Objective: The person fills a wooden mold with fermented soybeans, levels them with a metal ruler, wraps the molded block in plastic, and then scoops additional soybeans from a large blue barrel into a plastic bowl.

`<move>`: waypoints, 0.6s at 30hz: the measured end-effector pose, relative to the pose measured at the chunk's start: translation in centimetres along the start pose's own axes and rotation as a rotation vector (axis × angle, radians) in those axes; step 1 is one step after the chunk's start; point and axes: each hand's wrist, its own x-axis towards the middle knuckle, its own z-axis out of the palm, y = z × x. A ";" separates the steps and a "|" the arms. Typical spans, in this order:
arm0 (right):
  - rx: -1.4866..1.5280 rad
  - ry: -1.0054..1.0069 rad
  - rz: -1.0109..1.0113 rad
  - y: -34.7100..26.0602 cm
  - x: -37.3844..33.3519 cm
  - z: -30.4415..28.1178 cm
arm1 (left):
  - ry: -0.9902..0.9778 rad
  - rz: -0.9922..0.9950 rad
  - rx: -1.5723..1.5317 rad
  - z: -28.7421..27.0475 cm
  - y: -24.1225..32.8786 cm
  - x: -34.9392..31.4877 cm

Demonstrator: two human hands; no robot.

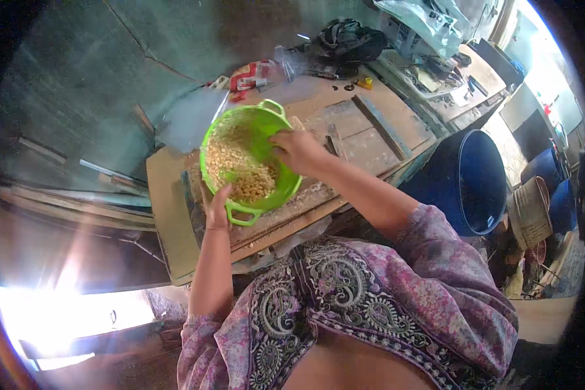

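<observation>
A bright green basin (273, 195) with two loop handles is tilted above the worktable. Pale yellow, grain-like pieces (224, 153) lie in its left and lower part, with a browner heap near the bottom. My left hand (217, 207) grips the lower left rim, its thumb over the edge and its other fingers hidden beneath. Over the right rim reaches my right hand (298, 153), fingers curled inside the basin near the bare green wall. Whatever those fingertips may hold is too small to make out.
The wooden worktable (169, 221) carries a framed board (364, 133) at right. Red-and-white packaging (252, 76), a black plastic bag (348, 42) and a small yellow object (365, 83) are at its back. A large blue barrel (481, 182) stands right of it, beside a woven basket (532, 211).
</observation>
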 end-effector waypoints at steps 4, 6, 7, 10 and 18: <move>0.050 -0.211 0.294 1.2 0.9 4.5 | -0.151 0.198 -0.050 0.9 -0.1 0.2; 0.077 -0.184 0.218 -0.2 0.1 5.5 | -0.202 0.371 -0.062 1.7 -0.3 0.2; 0.101 -0.154 0.172 -0.9 -1.0 5.8 | -0.200 0.365 -0.062 3.2 0.4 -0.8; 0.727 -0.208 0.532 -2.6 -2.7 7.6 | -0.133 0.504 -0.089 5.5 1.4 -3.2; 1.802 -0.008 1.023 -7.9 -2.2 3.3 | -0.007 0.182 -0.033 5.1 0.4 -4.9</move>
